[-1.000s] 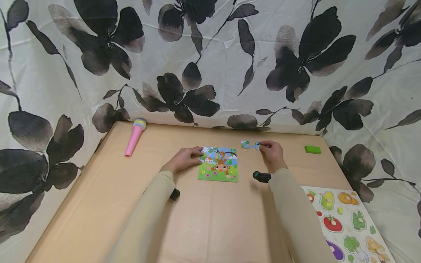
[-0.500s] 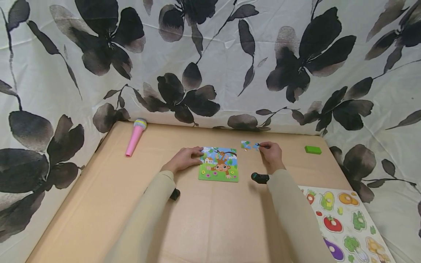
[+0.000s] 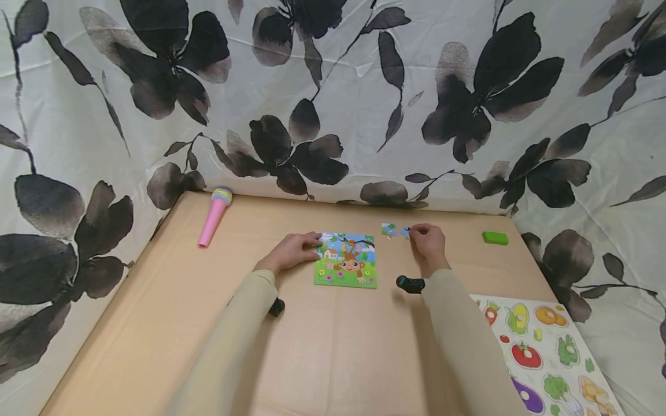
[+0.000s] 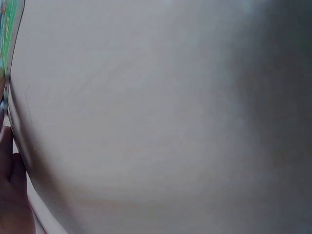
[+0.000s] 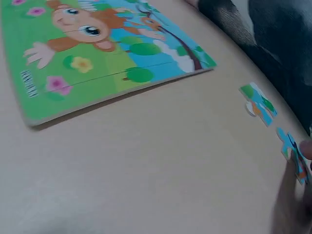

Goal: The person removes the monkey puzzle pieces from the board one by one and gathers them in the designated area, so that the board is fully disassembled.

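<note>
A square jigsaw puzzle (image 3: 346, 260) with a monkey picture lies flat on the table. My left hand (image 3: 286, 252) rests against its left edge, fingertips at the upper left corner; the left wrist view catches only part of that hand (image 4: 14, 195) at its border. Beyond the puzzle's upper right corner lie two loose puzzle pieces. One piece (image 3: 388, 230) lies untouched. The other puzzle piece (image 3: 404, 231) is pinched by the fingers of my right hand (image 3: 430, 245), which partly cover it. In the right wrist view this piece (image 5: 291, 151) is low against the tabletop, just apart from the other.
A pink toy microphone (image 3: 210, 222) lies at the back left. A green block (image 3: 495, 238) sits at the back right. At the front right is a white board with vegetable pictures (image 3: 546, 341), partly under my right sleeve. A floral cloth (image 3: 359, 133) hangs behind the table.
My right hand has shifted slightly to the left, and its fingers now cover more of the pinched puzzle piece. The left hand and the puzzle have stayed put.
</note>
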